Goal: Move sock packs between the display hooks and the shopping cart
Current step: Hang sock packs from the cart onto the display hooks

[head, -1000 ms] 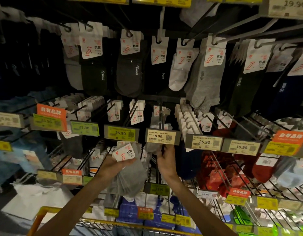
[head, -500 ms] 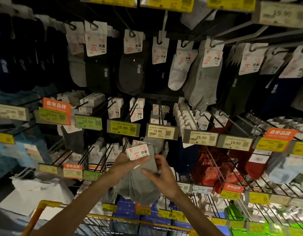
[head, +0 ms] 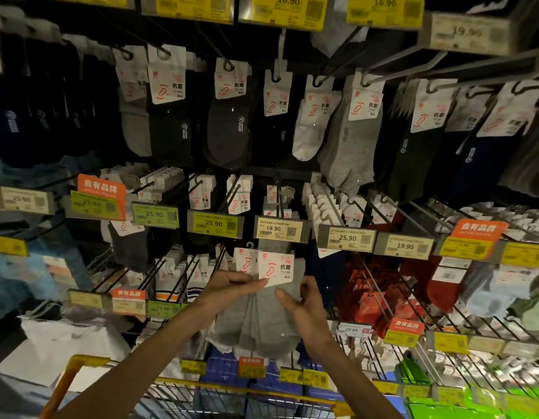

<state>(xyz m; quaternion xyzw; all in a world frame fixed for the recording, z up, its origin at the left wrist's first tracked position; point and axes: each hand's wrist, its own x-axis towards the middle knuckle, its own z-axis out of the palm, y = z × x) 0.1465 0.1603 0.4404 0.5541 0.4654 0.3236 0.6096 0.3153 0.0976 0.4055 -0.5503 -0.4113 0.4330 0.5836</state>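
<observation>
My left hand (head: 231,287) pinches the grey sock pack (head: 259,325) by its card and my right hand (head: 306,309) grips its fabric. The pack's long axis hangs downward (shopping cart rim (head: 219,388) lies directly beneath both hands).

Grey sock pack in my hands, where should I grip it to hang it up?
Pinch the stiff white card header of the grey sock pack at its lower edge, from the left, as the left hand does. The socks below hang limp, and the card's top should stay free for hanging.
</observation>
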